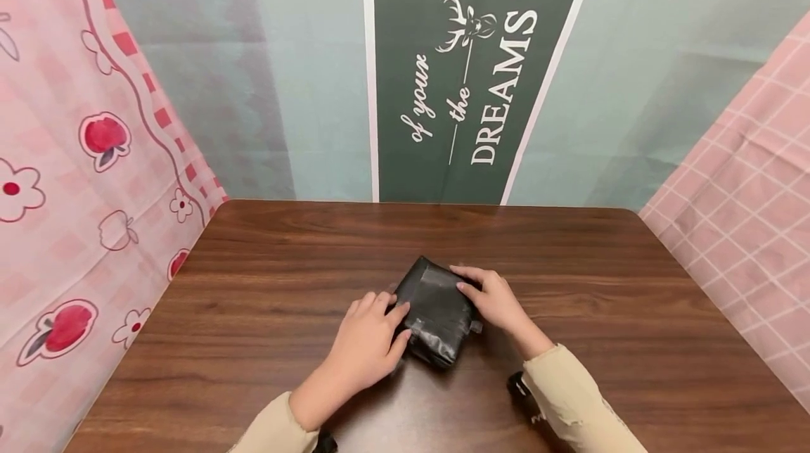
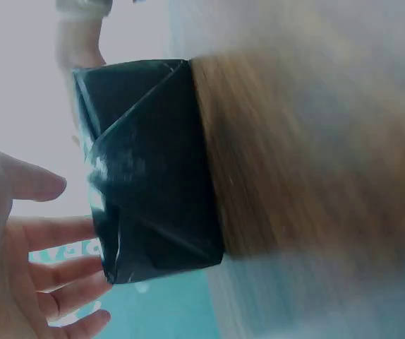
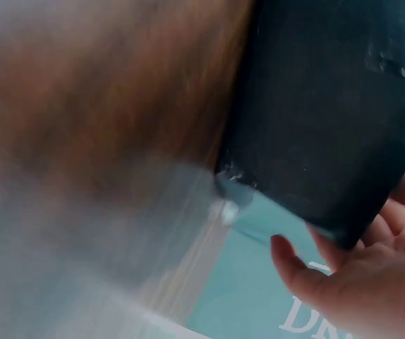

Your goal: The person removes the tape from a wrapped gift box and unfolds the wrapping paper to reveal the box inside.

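Note:
A box-shaped package (image 1: pixel 436 309) wrapped in shiny black plastic lies at an angle on the wooden table. Its end (image 2: pixel 149 169) shows diagonal folds in the left wrist view. A small tab of clear tape (image 1: pixel 476 327) sticks out at its right side. My left hand (image 1: pixel 367 340) touches the package's left side with fairly straight fingers, its thumb apart from them. At the far right corner, my right hand (image 1: pixel 496 298) holds the package, thumb on the top and fingers along the side. The package (image 3: pixel 322 120) partly hides those fingers in the right wrist view.
The brown wooden table (image 1: pixel 285 242) extends on all sides of the package. Behind it hangs a grey-green curtain (image 1: pixel 316 87) with white lettering. Pink patterned cloth (image 1: pixel 63 228) hangs at the left and pink checked cloth (image 1: pixel 747 193) at the right.

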The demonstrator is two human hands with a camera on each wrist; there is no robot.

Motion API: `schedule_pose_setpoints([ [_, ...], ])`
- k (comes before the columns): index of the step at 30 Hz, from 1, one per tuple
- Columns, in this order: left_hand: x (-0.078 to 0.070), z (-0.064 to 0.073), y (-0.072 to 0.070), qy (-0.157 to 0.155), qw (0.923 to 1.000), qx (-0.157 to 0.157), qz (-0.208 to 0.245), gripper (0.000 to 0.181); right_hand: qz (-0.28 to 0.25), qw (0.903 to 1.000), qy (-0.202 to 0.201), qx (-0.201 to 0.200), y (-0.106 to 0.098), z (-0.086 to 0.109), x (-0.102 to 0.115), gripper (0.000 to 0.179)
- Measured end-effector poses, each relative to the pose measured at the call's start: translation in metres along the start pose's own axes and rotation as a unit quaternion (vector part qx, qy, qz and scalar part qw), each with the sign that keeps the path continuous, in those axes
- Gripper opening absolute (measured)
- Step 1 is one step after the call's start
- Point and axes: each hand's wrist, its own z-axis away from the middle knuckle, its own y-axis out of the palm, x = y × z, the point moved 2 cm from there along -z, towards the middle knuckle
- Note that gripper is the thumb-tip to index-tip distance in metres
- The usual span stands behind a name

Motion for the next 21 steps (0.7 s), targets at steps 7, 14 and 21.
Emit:
schedule_pose_setpoints([
  [7,0.002,-0.015,-0.005,0.072,0.9967,-0.033,0.016,0.022,-0.007,0.9997,0.018,-0.013,0.0,-0.009,-0.002,0.032],
  [14,0.029,-0.051,0.02,0.111,0.982,0.139,0.064,0.059,0.002,0.998,0.042,-0.047,-0.002,0.013,-0.003,0.033],
  [21,0.025,-0.046,0.03,0.038,0.9866,0.157,0.022,0.063,-0.016,0.995,0.013,-0.098,-0.011,0.029,0.002,0.031],
])
